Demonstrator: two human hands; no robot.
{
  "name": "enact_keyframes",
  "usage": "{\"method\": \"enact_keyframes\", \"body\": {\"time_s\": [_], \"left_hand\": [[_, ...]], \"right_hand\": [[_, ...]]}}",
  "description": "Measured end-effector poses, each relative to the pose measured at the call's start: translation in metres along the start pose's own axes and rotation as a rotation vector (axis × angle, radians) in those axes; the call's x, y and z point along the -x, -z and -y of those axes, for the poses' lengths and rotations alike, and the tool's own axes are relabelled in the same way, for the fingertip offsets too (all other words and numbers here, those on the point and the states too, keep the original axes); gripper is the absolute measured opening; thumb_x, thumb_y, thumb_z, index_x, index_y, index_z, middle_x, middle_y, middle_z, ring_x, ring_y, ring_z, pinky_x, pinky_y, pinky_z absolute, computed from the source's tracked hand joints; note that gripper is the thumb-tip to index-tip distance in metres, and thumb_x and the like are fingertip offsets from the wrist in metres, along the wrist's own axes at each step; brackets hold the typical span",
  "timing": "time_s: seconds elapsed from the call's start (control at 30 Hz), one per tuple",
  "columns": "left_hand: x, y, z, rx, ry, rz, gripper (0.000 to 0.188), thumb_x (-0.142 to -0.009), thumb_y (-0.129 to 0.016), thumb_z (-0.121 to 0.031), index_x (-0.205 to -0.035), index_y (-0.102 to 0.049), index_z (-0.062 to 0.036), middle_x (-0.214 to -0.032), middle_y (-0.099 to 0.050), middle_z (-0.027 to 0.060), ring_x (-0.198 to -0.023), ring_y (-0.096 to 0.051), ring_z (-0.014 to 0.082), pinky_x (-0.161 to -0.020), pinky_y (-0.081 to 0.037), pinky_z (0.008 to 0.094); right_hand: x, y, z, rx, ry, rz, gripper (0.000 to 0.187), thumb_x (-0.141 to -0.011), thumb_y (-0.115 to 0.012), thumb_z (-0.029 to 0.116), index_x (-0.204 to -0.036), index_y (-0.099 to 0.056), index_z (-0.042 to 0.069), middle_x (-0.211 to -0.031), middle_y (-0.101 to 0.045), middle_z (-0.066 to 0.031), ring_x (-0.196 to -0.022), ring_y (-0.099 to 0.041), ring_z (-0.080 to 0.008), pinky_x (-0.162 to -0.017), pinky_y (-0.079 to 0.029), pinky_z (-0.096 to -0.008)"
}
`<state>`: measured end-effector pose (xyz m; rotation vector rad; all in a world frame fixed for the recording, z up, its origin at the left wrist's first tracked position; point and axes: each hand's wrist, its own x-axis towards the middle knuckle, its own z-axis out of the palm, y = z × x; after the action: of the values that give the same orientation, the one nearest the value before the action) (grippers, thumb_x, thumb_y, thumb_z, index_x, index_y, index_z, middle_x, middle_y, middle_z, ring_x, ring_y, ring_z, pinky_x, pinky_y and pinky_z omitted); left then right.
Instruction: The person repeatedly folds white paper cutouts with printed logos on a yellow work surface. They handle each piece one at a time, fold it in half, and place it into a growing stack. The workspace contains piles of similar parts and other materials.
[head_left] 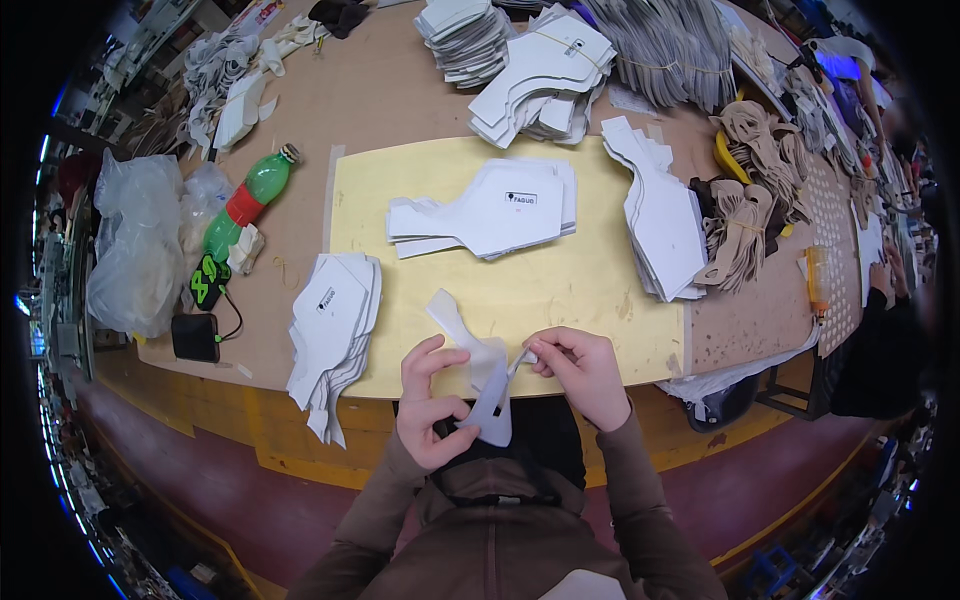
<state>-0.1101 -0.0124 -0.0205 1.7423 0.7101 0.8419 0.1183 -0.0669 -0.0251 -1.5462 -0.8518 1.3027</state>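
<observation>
Over the near edge of the yellow sheet, I hold a thin, pale, curved cut piece [488,385] between both hands. My left hand [430,405] has its thumb and curled fingers on the lower left side of it. With thumb and forefinger, my right hand [582,368] pinches a narrow raised strip at its upper right. The piece is bent and twisted, and a dark mark shows on its lower part. Beyond it lies a stack of white cut pieces [490,215] with a printed mark. A fanned stack of similar pieces [335,310] sits left of my hands, overhanging the table edge.
More white pieces [655,220] are stacked at the right. Banded bundles [545,70] and grey strips [665,50] fill the far side. Beige bundles [745,215] lie farther right. Left are a green bottle [245,205], a plastic bag [135,245] and a black device [195,338] with a cable.
</observation>
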Motion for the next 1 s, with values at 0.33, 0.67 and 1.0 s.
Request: {"method": "enact_keyframes", "body": {"time_s": [0.33,0.67,1.0], "left_hand": [[-0.003,0.026,-0.017,0.645,-0.190,0.051,0.023,-0.071,-0.069,0.000,-0.058,-0.053,-0.0097,-0.075,-0.075,0.0090,-0.078,-0.068,0.0267,-0.113,-0.036,0.0487],[-0.014,-0.012,-0.023,-0.046,-0.085,-0.035,0.084,-0.076,-0.090,-0.033,-0.141,-0.044,-0.0079,-0.149,-0.040,0.0192,-0.133,-0.046,0.0310,-0.107,-0.041,0.0419],[-0.030,-0.014,-0.028,-0.214,-0.056,0.264,0.039,-0.071,-0.083,-0.011,-0.106,-0.068,-0.0020,-0.104,-0.065,0.0142,-0.103,-0.061,0.0363,-0.108,-0.040,0.0502]], "right_hand": [[0.003,0.021,0.017,0.004,0.029,-0.086,0.014,-0.099,-0.063,0.004,-0.102,-0.073,-0.006,-0.079,-0.069,-0.0040,-0.070,-0.063,-0.0078,-0.066,-0.053,-0.0226],[0.033,0.012,0.044,0.476,0.622,0.022,0.014,-0.085,-0.075,-0.002,-0.098,-0.071,0.001,-0.092,-0.066,-0.0102,-0.074,-0.067,-0.0244,-0.067,-0.054,-0.0317],[0.032,0.011,0.044,0.375,1.005,-0.019,0.017,-0.086,-0.074,0.004,-0.102,-0.069,0.000,-0.094,-0.066,-0.0096,-0.077,-0.067,-0.0255,-0.064,-0.055,-0.0353]]}}
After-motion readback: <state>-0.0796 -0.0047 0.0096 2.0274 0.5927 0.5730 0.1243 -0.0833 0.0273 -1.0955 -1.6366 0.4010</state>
